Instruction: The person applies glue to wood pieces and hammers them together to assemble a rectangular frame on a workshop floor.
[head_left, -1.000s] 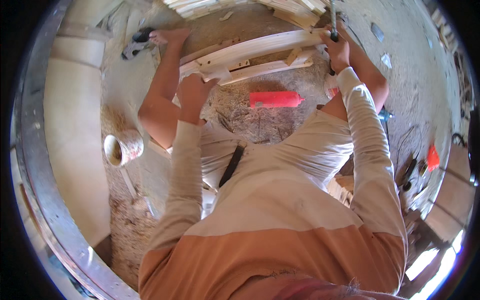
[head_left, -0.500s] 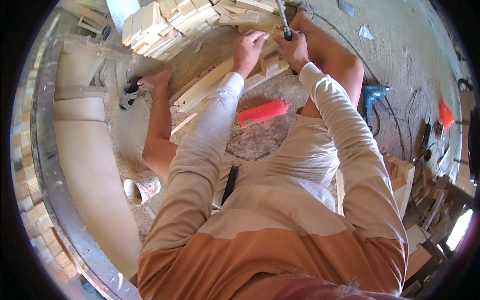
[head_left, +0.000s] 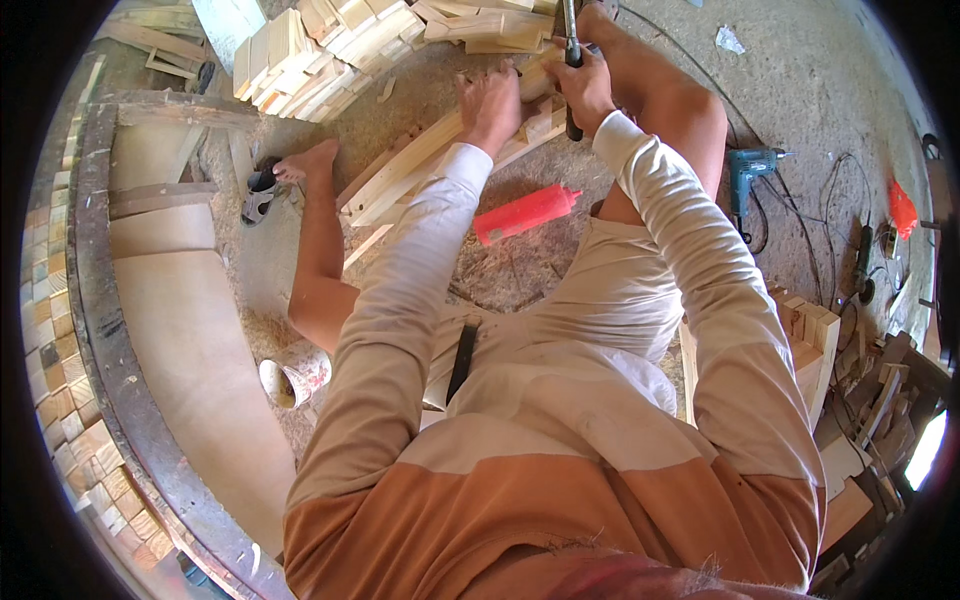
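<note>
Wooden frame [head_left: 390,190], one: lay on the floor [head_left: 820,120] between the legs [head_left: 322,240]. Short block [head_left: 541,125] sat between its rails; the frame seemed part-assembled, though fastening done or left could not be told. Left hand [head_left: 490,108]: rested half curled on the upper rail; any fingertip hold was unclear. Right hand [head_left: 590,88]: was wrapped around a black-gripped tool [head_left: 574,56], probably a hammer, head unseen. Red squeeze bottle [head_left: 525,214]: lay just beside the frame. Outlying: stacked timber [head_left: 335,62] stood beyond; a teal corded drill [head_left: 745,178] lay right, a white bucket [head_left: 308,372] left.
</note>
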